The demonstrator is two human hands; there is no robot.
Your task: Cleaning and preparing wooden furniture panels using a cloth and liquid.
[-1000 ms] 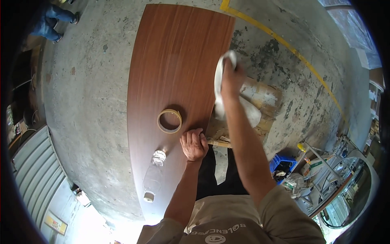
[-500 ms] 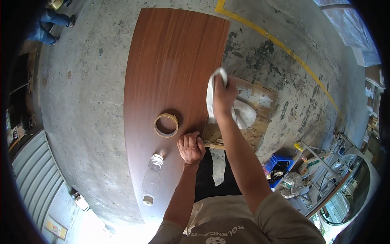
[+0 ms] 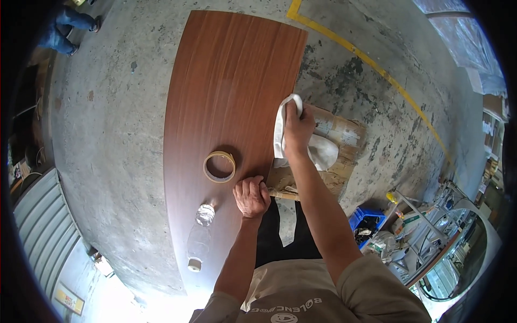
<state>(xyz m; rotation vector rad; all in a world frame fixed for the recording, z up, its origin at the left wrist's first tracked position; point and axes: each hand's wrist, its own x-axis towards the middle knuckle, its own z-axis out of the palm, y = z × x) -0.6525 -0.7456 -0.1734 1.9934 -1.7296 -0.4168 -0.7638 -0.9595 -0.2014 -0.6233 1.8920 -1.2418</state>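
My right hand (image 3: 299, 129) is closed around a bunched white cloth (image 3: 323, 151), pressing it along the right edge of a long reddish-brown wooden panel (image 3: 231, 81). Part of the cloth spreads to the right of the hand, over cardboard. My left hand (image 3: 251, 197) rests on the panel near that same edge, its fingers curled in and nothing seen in them. Just left of it lies a roll of tan tape (image 3: 219, 167) on its flat side. A clear plastic bottle (image 3: 200, 239) with a pale cap lies on the panel nearer to me.
Worn cardboard (image 3: 336, 180) lies beneath the cloth. To the right stand a blue crate (image 3: 367, 222) of dark items and a metal frame (image 3: 420, 215) among clutter. A yellow line (image 3: 371, 64) crosses the concrete floor. At the far left, a person's jeans-clad legs (image 3: 59, 32) show.
My right hand has shifted very slightly toward me with the cloth, which is less blurred now. My left hand stays in place on the panel.
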